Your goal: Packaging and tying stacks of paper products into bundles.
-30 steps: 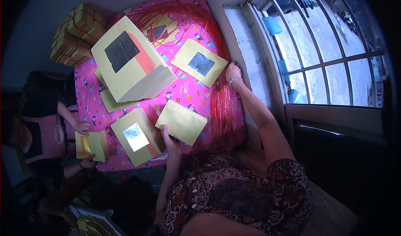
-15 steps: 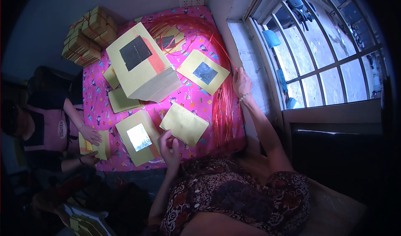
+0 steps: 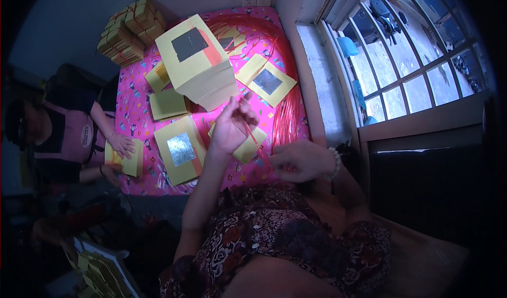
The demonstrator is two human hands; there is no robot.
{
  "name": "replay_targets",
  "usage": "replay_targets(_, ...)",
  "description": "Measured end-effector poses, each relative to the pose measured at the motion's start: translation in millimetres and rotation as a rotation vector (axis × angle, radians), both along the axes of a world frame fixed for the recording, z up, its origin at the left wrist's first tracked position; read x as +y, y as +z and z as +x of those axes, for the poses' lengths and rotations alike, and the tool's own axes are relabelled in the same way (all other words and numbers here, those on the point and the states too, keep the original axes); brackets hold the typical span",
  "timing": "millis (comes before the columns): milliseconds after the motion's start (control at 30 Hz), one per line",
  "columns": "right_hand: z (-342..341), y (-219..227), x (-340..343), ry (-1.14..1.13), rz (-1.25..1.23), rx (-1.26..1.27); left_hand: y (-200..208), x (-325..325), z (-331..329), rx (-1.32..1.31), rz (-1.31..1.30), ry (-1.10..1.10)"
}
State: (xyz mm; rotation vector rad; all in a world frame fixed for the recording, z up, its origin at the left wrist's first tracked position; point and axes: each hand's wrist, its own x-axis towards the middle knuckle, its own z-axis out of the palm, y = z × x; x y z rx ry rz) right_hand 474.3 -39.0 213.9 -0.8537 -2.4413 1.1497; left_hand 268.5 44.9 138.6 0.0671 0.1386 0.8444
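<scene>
A thin red plastic strand [image 3: 254,136] stretches between my two hands above the table. My left hand [image 3: 231,128] has its fingers curled around the strand's upper part, palm partly turned up. Lower down and to the right, my right hand [image 3: 303,161] is closed at the strand's other end, its fingertips partly hidden. Beneath them lies a small stack of yellow paper [image 3: 248,150], partly covered by my left hand. Beside it on the left is a yellow stack with a silver square [image 3: 181,148]. A long bundle of red strands [image 3: 289,108] runs down the table's right side.
A tall yellow paper pile [image 3: 185,60] stands mid-table on the pink patterned cloth [image 3: 132,95]. Tied bundles [image 3: 127,31] are heaped at the back left. At left, a co-worker's hands [image 3: 120,146] rest on yellow paper. A barred window [image 3: 401,60] is on the right.
My right hand has come from the red strands by the window to in front of me, bringing a strand. My left hand has risen and taken hold of it. The view has shifted slightly.
</scene>
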Motion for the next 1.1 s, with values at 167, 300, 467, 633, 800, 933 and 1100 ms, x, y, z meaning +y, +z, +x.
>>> replay_targets(167, 33, -33, 5, -0.477, 0.274, -0.367, 0, -26, -40, 0.105, 0.135, 0.260)
replay_targets(300, 17, -57, 15, -0.918, 0.586, -0.236, -3, -40, -45, 0.288, 0.249, 0.437)
replay_targets(467, -59, -71, -18, -0.659, -0.495, 0.334, -17, -55, -28, 0.433, 0.254, 0.661)
replay_targets(633, -88, -116, 9, -0.688, -1.119, 0.963, -33, -77, -27, 0.436, 0.304, 0.649)
replay_targets(800, -84, -124, 41, -0.858, -1.025, 0.978, -57, -84, -40, 0.434, 0.140, 0.698)
replay_targets(933, -70, -181, 82, -0.977, -0.643, 0.683, -99, -93, -58, 0.564, -0.115, 0.784)
replay_targets(1100, -72, -233, 103, -0.947, -0.668, 0.485, -132, -92, -71, 0.655, -0.344, 0.744)
